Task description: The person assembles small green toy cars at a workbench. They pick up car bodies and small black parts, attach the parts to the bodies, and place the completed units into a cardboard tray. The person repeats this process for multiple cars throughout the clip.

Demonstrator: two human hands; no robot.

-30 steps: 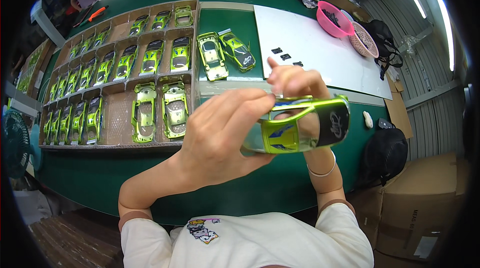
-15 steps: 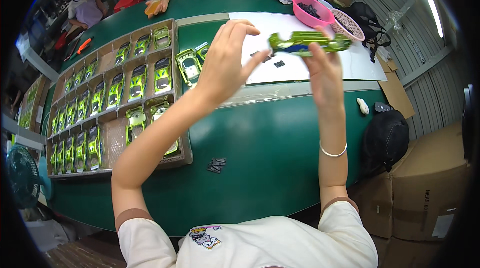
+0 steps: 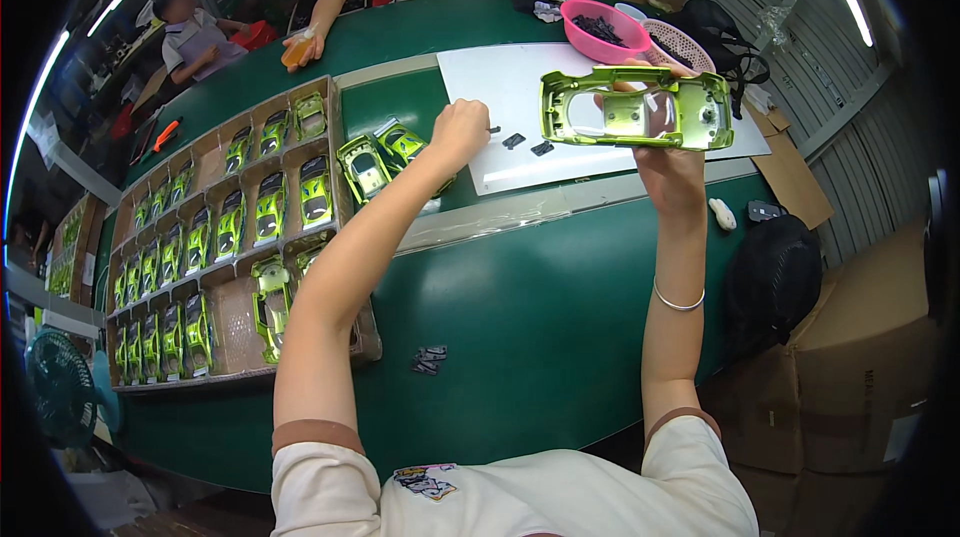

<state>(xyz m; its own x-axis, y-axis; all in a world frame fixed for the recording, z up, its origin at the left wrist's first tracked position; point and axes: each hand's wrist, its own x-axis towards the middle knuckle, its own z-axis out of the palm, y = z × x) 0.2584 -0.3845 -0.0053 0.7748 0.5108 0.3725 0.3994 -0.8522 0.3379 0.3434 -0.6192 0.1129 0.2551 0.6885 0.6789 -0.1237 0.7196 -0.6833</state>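
Note:
My right hand (image 3: 668,169) holds up a green toy car body shell (image 3: 708,125) over the white sheet. The shell's hollow underside faces me, and its window openings show through. My left hand (image 3: 463,127) is closed at the sheet's left edge, its fingertips at a small black plastic part (image 3: 494,130). Two more black parts, one of them a dark clip-like piece (image 3: 514,141), lie just to the right of that hand. Beside my left wrist, two green car shells (image 3: 363,169) rest on the table.
A divided cardboard box (image 3: 368,337) of green car shells stands at left. Several black parts (image 3: 429,360) lie on the green table (image 3: 520,337). A pink bowl (image 3: 605,27) and a pale basket (image 3: 683,42) with black pieces stand at far right. Another person's hand (image 3: 303,47) is across the table.
My left hand has moved away from the car shell, down to the black parts, and closed. My right hand has turned the shell so its underside faces me. The view has shifted slightly.

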